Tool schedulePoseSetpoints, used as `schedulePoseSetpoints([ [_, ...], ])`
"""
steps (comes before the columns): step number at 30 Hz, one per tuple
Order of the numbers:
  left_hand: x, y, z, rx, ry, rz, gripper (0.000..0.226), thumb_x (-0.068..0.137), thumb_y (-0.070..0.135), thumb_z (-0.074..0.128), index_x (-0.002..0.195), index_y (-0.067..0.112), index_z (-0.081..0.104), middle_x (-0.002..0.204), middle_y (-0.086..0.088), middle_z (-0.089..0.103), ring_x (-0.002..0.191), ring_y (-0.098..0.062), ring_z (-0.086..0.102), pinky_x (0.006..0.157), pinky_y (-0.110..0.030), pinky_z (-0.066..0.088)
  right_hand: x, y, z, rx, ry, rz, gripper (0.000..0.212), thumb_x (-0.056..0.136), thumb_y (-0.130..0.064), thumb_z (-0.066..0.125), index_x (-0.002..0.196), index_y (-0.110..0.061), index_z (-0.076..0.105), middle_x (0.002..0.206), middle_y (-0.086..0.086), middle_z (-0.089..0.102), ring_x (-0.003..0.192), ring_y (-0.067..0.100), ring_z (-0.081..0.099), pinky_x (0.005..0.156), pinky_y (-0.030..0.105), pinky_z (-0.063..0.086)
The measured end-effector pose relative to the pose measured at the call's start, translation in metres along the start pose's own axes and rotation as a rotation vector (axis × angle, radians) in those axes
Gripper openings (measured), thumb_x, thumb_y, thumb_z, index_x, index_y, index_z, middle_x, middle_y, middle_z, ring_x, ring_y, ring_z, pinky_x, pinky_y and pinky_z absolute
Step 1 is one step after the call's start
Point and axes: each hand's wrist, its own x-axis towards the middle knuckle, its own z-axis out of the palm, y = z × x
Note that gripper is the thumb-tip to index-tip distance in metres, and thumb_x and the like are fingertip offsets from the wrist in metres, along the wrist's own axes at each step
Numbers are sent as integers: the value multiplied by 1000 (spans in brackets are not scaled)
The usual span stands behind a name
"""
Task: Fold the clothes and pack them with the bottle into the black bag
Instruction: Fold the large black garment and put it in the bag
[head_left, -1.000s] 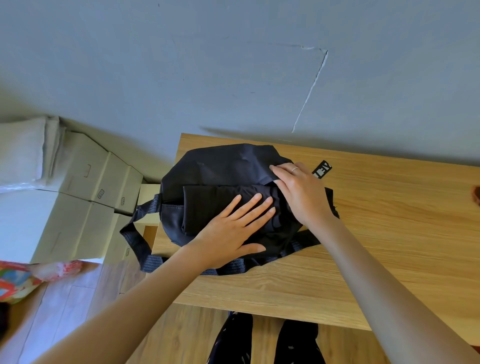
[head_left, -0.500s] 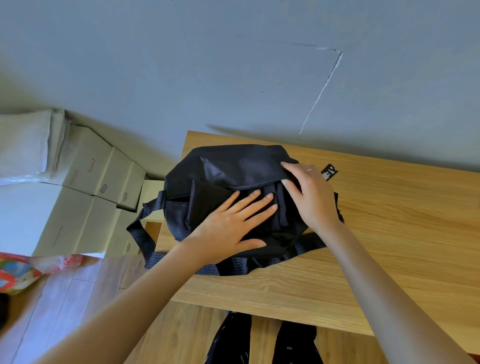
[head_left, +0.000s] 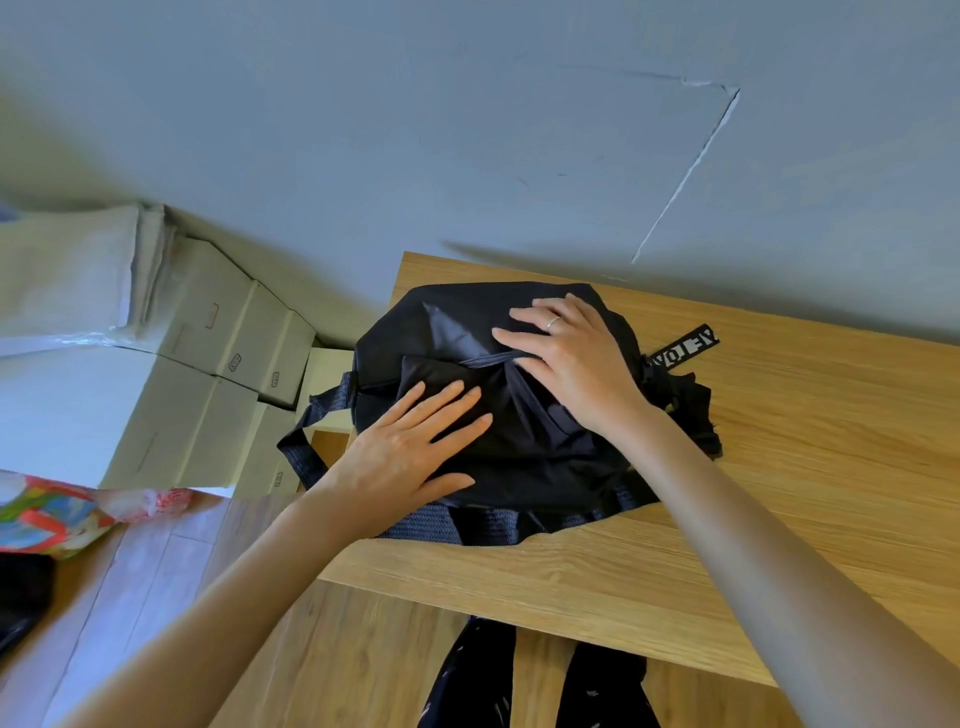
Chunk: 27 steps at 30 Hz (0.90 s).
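While my left hand (head_left: 410, 457) lies flat with straight fingers pressing on the dark folded clothes (head_left: 519, 415) in the mouth of the black bag (head_left: 467, 322), my right hand (head_left: 576, 358) rests on the bag's far flap, its fingers only lightly bent over the zipper edge; I cannot tell whether the thumb pinches the cloth. A ring (head_left: 552, 322) sits on one right finger. No bottle shows; the bag's inside is hidden under fabric. The bag lies at the far left corner of the wooden table (head_left: 779, 493), its straps (head_left: 311, 441) hanging off the left edge and along the near side, a lettered tag (head_left: 684, 347) lying to its right. Left of the table, pale boxes (head_left: 208, 364) are stacked against the grey wall (head_left: 467, 130).
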Motion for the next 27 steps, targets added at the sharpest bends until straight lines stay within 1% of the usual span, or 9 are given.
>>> schedulePoseSetpoints([
  [3, 0, -7, 1, -11, -20, 29, 59, 97, 52, 24, 147, 22, 30, 155, -4, 26, 145, -19, 17, 116, -42, 16, 2, 3, -1, 154, -13, 50, 32, 92, -21, 57, 123, -27, 62, 129, 0, 60, 123, 26, 47, 110, 45, 26],
  [7, -1, -11, 2, -56, -25, 56, 59, 98, 51, 23, 148, 21, 28, 155, -4, 24, 145, -20, 16, 115, -44, 14, 5, 3, -2, 304, 8, 88, 31, 93, -18, 54, 122, -25, 63, 126, -2, 62, 119, 26, 49, 103, 49, 35],
  [13, -1, -15, 5, -84, -9, 50, 61, 97, 52, 24, 149, 20, 24, 156, -4, 21, 145, -20, 12, 116, -42, 14, 8, 2, -15, 587, 21, 206, 30, 97, -25, 47, 122, -28, 62, 123, -10, 61, 119, 8, 44, 100, 21, 29],
  [15, -1, -17, 3, -100, 6, 44, 61, 96, 51, 25, 149, 20, 24, 156, -4, 21, 145, -19, 12, 116, -42, 13, 8, 3, -19, 557, -21, 184, 30, 97, -28, 47, 124, -29, 60, 126, -11, 59, 120, 5, 41, 99, 21, 26],
  [18, -2, -16, 3, -97, 20, 56, 61, 96, 51, 27, 149, 20, 25, 156, -4, 21, 146, -19, 12, 116, -41, 13, 5, 5, -21, 497, -107, 161, 31, 97, -25, 50, 126, -27, 58, 133, -8, 55, 128, 11, 37, 102, 22, 21],
  [21, -8, -16, 2, -124, 55, 55, 59, 97, 48, 29, 148, 19, 28, 156, -5, 23, 146, -19, 13, 118, -40, 15, -2, 5, -23, 478, -160, 167, 36, 94, -26, 55, 130, -28, 55, 138, -5, 51, 136, 15, 32, 114, 37, 20],
  [23, -15, -16, -6, -185, 135, 22, 53, 97, 41, 37, 143, 15, 40, 151, -7, 35, 142, -19, 25, 116, -37, 24, -8, -2, -27, 474, -145, 169, 45, 91, -25, 59, 135, -27, 50, 141, -5, 47, 138, 13, 28, 116, 43, 19],
  [25, -24, -18, -13, -189, 262, -29, 43, 96, 34, 44, 131, 11, 54, 136, -8, 51, 130, -20, 44, 106, -34, 38, -16, -15, -31, 423, -55, 91, 49, 89, -19, 62, 136, -25, 49, 140, -5, 48, 137, 13, 29, 115, 37, 22],
  [27, -33, -24, -16, -141, 357, -112, 34, 94, 30, 48, 118, 10, 62, 122, -8, 58, 115, -21, 51, 94, -33, 41, -22, -33, -33, 333, 13, -64, 45, 87, -15, 62, 131, -20, 54, 134, -5, 51, 132, 15, 36, 110, 31, 28],
])
